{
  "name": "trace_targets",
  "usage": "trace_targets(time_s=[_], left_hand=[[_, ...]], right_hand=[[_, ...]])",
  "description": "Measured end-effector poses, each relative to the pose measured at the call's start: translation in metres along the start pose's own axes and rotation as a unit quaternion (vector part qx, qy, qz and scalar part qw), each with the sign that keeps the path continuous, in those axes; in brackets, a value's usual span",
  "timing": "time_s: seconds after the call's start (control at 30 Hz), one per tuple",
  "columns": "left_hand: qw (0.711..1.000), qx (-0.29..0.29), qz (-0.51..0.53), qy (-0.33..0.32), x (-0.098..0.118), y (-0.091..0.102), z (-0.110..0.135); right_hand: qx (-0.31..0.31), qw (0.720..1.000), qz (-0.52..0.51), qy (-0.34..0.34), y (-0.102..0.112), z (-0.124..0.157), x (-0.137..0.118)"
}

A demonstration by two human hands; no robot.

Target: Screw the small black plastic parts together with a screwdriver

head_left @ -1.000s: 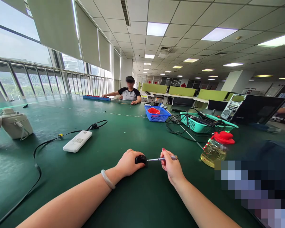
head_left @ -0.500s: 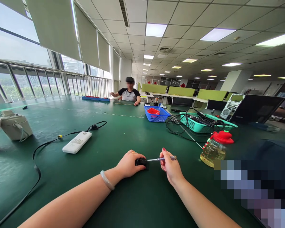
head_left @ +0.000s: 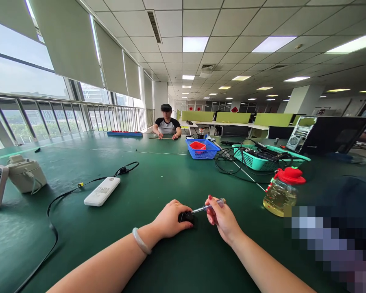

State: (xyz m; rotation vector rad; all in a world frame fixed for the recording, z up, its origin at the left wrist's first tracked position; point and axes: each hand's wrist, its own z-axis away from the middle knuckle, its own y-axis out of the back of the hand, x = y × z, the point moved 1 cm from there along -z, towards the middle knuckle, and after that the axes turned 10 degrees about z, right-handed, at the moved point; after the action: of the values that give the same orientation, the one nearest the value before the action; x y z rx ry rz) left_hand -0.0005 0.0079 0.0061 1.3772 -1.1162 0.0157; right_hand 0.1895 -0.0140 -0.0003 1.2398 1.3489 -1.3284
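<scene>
My left hand [head_left: 171, 219] is closed around a small black object [head_left: 186, 217] on the green tabletop [head_left: 158, 260], thumb on its near side and fingers over the far side. Its exact kind I cannot make out. In my right hand [head_left: 221, 219] is a screwdriver [head_left: 208, 206] with a clear handle, pinched between thumb and fingers. The metal shaft slants down to the left, and its tip meets the black object at the right end. Whether the tip sits in a screw is too small to tell.
To the left lie a white power bank [head_left: 102, 191] and a black cable [head_left: 53, 228]. A jar of yellow liquid with a red lid [head_left: 281, 195] stands at right. Beyond are a blue basket [head_left: 203, 151] and a teal basket [head_left: 256, 162] with cables. A person [head_left: 167, 124] sits across the table.
The screwdriver has gone from nearly level to tilted, its handle end higher than its tip. The view has shifted slightly. Across the table, the person's hands have come together in front.
</scene>
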Motion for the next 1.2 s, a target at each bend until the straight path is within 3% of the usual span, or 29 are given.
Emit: trace_targets(time_s=[0.3, 1.2], left_hand=[[1.0, 0.0, -0.002, -0.001, -0.0006, -0.0006, 0.0001], [1.0, 0.0, 0.007, -0.014, 0.0004, -0.0019, 0.0013]], right_hand=[[0.008, 0.998, -0.04, -0.053, 0.0024, -0.0017, 0.0029], [0.03, 0.995, -0.082, -0.055, 0.007, -0.0062, 0.0068]])
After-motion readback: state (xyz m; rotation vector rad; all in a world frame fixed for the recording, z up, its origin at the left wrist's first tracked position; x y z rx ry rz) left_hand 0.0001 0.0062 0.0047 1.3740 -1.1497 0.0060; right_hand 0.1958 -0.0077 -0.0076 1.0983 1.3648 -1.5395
